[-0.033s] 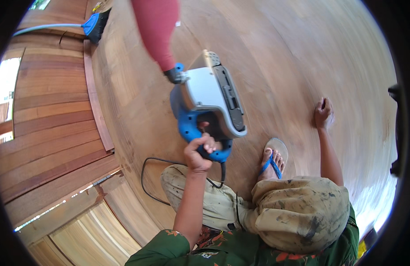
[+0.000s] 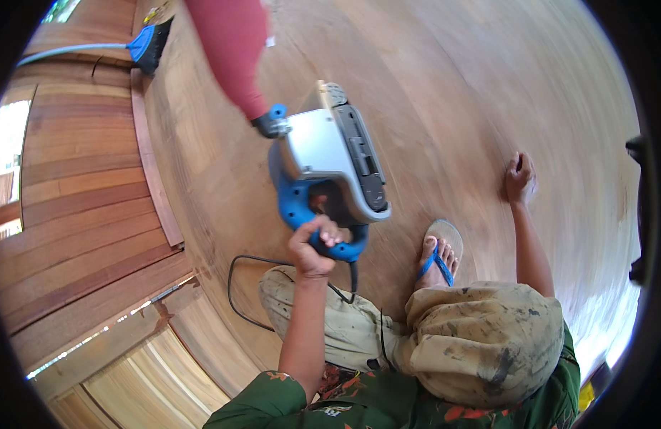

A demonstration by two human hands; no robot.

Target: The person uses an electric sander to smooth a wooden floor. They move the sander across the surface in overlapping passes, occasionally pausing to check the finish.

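My left hand is wrapped round the rear handle of a blue and silver belt sander. The sander sits on a broad wooden surface, left of the middle. From its left side a red cloth dust bag runs toward the top edge. A black power cord leaves the handle and loops beside my left knee. Out to the right, my right hand rests on the wood with its fingers curled in. Nothing shows in that hand.
My foot in a blue-strapped flip-flop stands on the wood between my hands. A blue broom lies at the far left. Wooden planks and a lighter panel border the left side. Bright glare covers the lower right.
The sander has shifted slightly to the left, with my left hand and the dust bag moving along. My right hand has stayed nearly in place.
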